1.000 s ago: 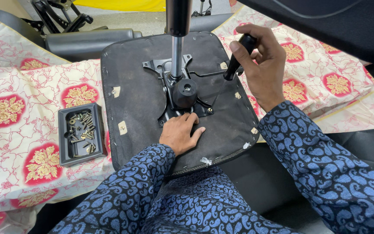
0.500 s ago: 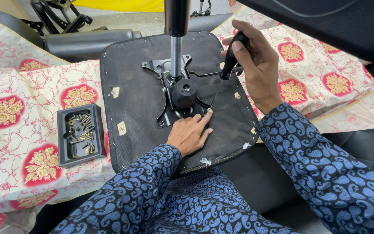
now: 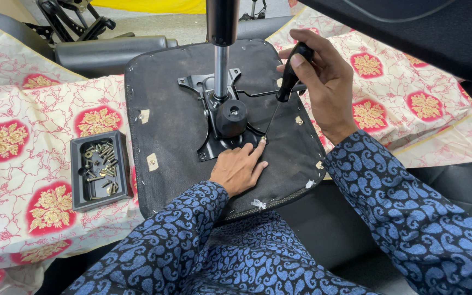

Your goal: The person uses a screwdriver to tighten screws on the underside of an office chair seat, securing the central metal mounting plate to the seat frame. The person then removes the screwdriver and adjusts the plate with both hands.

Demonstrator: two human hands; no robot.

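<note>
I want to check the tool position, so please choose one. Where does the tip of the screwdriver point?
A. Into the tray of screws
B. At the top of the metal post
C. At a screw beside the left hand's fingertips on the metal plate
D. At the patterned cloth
C: the screwdriver in the right hand slants down to a screw at the left hand fingertips, on the metal plate edge.

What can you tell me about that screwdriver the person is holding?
The screwdriver has a black handle and a thin, bare metal shaft. It leans, handle up and away, tip down toward the person. The right hand grips the handle near the top. The tip meets a small screw at the edge of the black metal plate on the upturned seat. The left hand lies flat on the seat, its fingertips beside that screw.
</note>
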